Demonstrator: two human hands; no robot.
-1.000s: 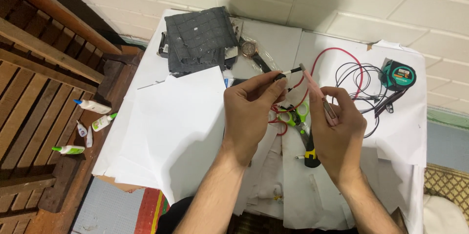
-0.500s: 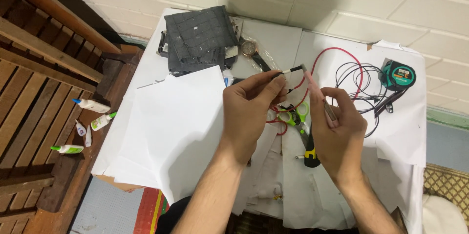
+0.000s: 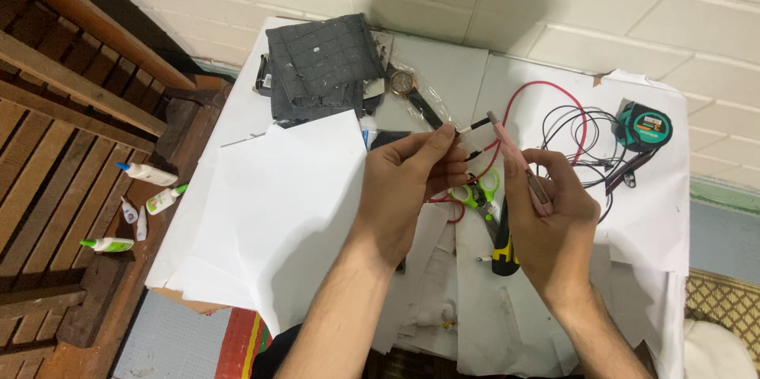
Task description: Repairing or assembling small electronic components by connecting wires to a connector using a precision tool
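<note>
Far left of frame: brown slatted wooden bench (image 3: 55,149), with four small white glue bottles with coloured caps (image 3: 146,175) lying on its slats at mid-left.

Centre-left: small table covered in white paper sheets (image 3: 277,205), one large sheet lying loose on top. At the table's upper edge, a folded dark grey quilted cloth (image 3: 324,62). Just right of it, a wristwatch with a round pale dial and dark strap (image 3: 405,85), lying under clear plastic.

Centre: left hand (image 3: 408,185), raised over the table, thumb and forefinger pressed together on a thin black wire with a bared end (image 3: 473,124); wire tip points right, toward the other hand. Below the hands, on the paper, small green-handled scissors (image 3: 479,189) and a black-and-yellow handled tool (image 3: 503,248), partly hidden by the right hand.

Centre-right: right hand (image 3: 554,225), fingers curled shut around a slim pink stick-shaped tool (image 3: 514,156), tilted up to the left, its tip close beside the wire end; contact cannot be told.

Right: loose red and black cables (image 3: 566,130) coiled on the paper, upper right. Beyond them, a teal and black tape measure (image 3: 643,126) near the table's right edge.
</note>
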